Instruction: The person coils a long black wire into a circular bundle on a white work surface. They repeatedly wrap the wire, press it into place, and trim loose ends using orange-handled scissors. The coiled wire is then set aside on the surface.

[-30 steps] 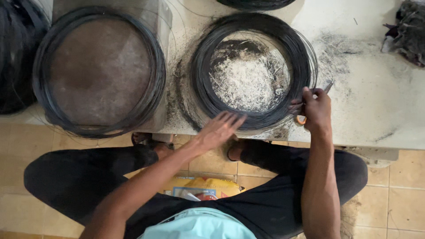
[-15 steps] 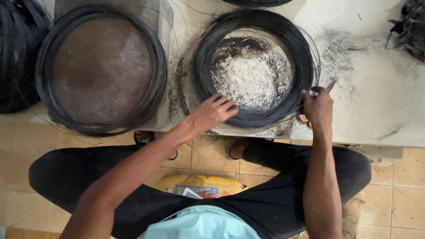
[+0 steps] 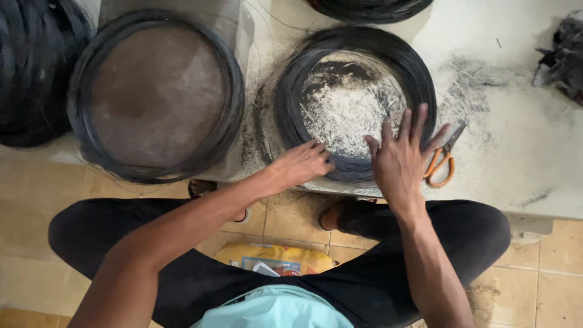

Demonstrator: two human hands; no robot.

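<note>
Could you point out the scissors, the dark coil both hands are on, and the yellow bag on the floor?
scissors (image 3: 441, 163): head view, on an orange handle loop.
dark coil (image 3: 419, 79): head view, on its right rim.
yellow bag (image 3: 267, 254): head view, on its top edge.

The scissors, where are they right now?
In the head view, the orange-handled scissors lie on the white table, just right of the right hand and the dark wire coil.

A low, pale stone table (image 3: 516, 152), smeared with dark dust, carries several coils of thin black wire. One coil (image 3: 355, 97) lies near the front edge around a patch of white powder; a larger coil (image 3: 158, 94) lies to its left around a brown disc. Orange-handled scissors (image 3: 442, 159) lie just right of the first coil. A dark tangle (image 3: 562, 54) sits at the far right
</note>
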